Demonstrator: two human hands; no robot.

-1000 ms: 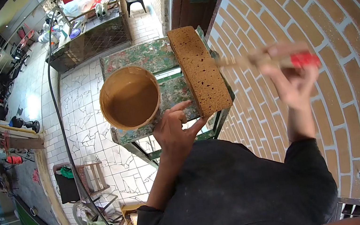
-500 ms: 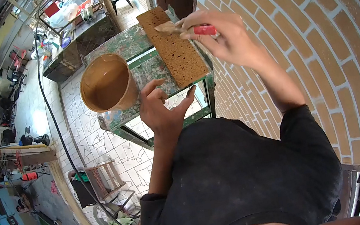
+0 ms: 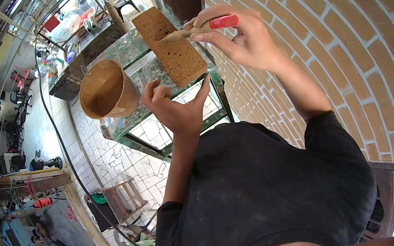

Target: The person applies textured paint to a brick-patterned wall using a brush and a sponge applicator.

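My right hand (image 3: 237, 38) pinches a small trowel-like tool with a red handle (image 3: 223, 22). The tool's pointed, brown-coated end lies over the upper half of a pitted brown slab (image 3: 176, 56). That slab rests flat along the right side of a paint-stained green stand (image 3: 130, 48). My left hand (image 3: 179, 113) is open at the slab's near end, thumb tip right by its corner and the other fingers curled apart on the left. Left of the slab stands a plastic bucket (image 3: 125, 101) with brown paste inside, close to my left fingers.
A brick-patterned wall (image 3: 308, 41) rises close on my right. Tiled floor (image 3: 148, 173) shows below and left of the stand, with a wooden chair (image 3: 121, 201) on it. A black cable (image 3: 62, 140) hangs down on the left. Behind is a cluttered workbench (image 3: 86, 50).
The stand, slab and bucket appear shifted left in view. The tool tip has moved slightly down along the slab, and my left thumb is now nearer the slab's corner.
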